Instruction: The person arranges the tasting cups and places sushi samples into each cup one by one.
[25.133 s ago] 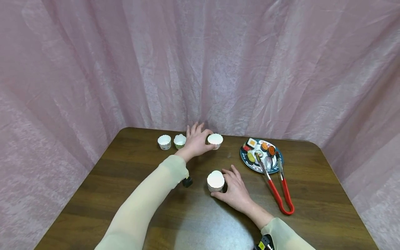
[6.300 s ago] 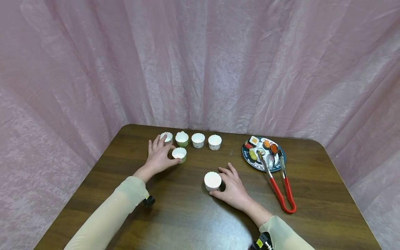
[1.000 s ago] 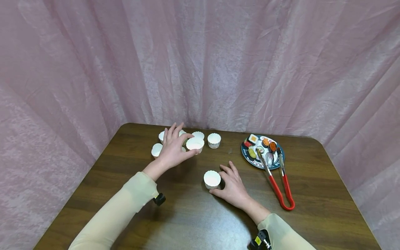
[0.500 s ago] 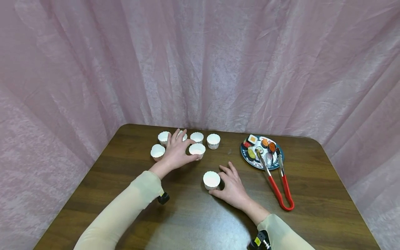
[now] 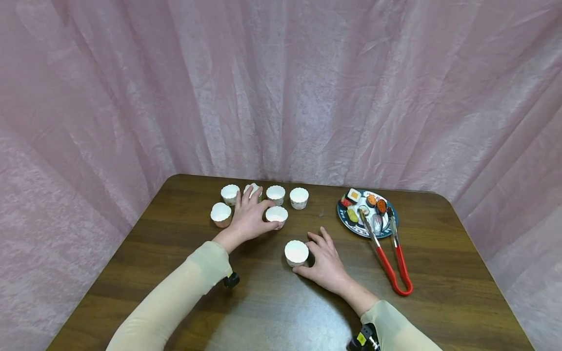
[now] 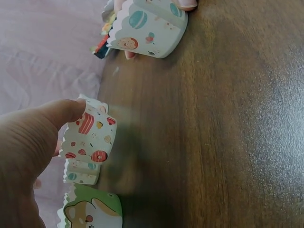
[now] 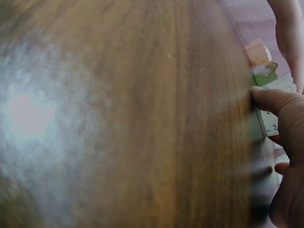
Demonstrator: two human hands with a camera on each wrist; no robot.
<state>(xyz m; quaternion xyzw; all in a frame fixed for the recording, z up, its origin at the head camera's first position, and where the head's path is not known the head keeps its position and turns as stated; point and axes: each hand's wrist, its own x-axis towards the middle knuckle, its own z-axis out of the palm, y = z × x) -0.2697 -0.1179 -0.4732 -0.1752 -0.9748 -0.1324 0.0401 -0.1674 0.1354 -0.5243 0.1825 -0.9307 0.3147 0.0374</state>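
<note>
Head view: the left hand [image 5: 249, 222] pinches the red-print cup [image 5: 276, 217] between thumb and forefinger; its remaining fingers are spread. The red-print cup is upright, in front of a row of four cups [image 5: 275, 195] along the rear table edge. Left of the left hand stands a pink cup [image 5: 221, 214]. The right hand [image 5: 325, 263] pinches the near cup [image 5: 296, 252] at its right side; its other fingers extend forward. The near cup stands upright on the table [image 5: 263, 317], nearer the person than all other cups.

Left wrist view: a fingertip bears on the red-print cup's rim; a green cup [image 6: 97, 209] stands beside it.

Right of the cups: plate [image 5: 346, 224] with sushi [image 5: 371, 200]; tongs [image 5: 388, 268] rest across it, red handles on the table.
</note>
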